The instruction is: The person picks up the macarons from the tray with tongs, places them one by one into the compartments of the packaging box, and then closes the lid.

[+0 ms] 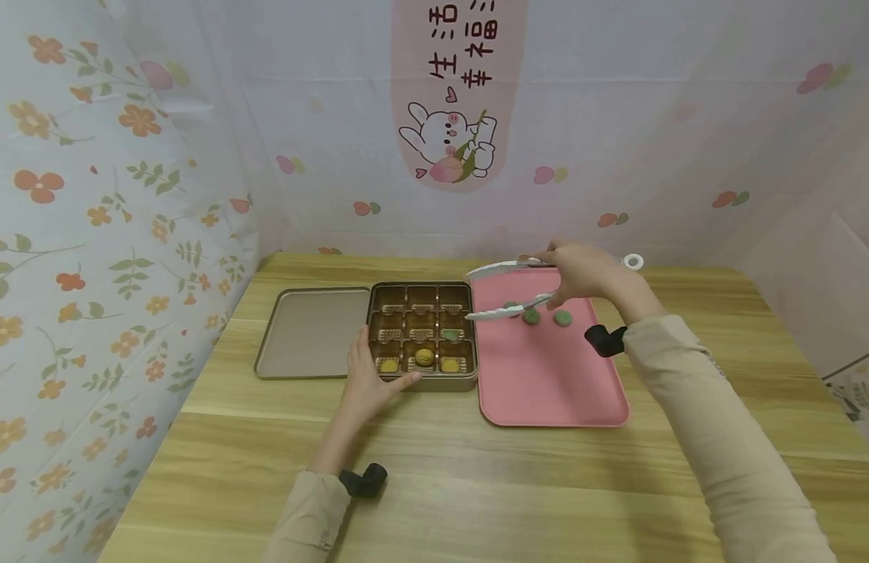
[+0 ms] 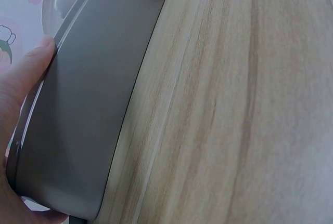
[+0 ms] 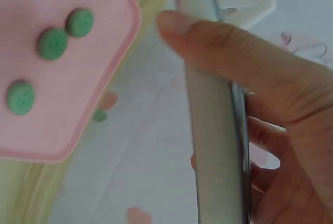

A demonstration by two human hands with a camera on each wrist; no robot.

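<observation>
My right hand [image 1: 582, 275] grips metal tongs [image 1: 500, 313] with white tips; the tongs are spread apart over the left part of a pink tray [image 1: 547, 383], with nothing between the tips. Three green cookies [image 1: 563, 317] lie on the tray under and beside the tongs. My left hand [image 1: 367, 383] holds the near left corner of a divided metal box [image 1: 441, 384], thumb along its front edge. In the box, yellow pieces [image 1: 424, 357] sit in the front row and a green piece [image 1: 450, 335] in the middle row's right compartment.
A flat metal lid [image 1: 313, 332] lies left of the box, against it. The pink tray adjoins the box's right side. Behind the wooden table [image 1: 434, 469] hangs a printed cloth [image 1: 321, 117], with a flowered cloth [image 1: 89, 274] at the left.
</observation>
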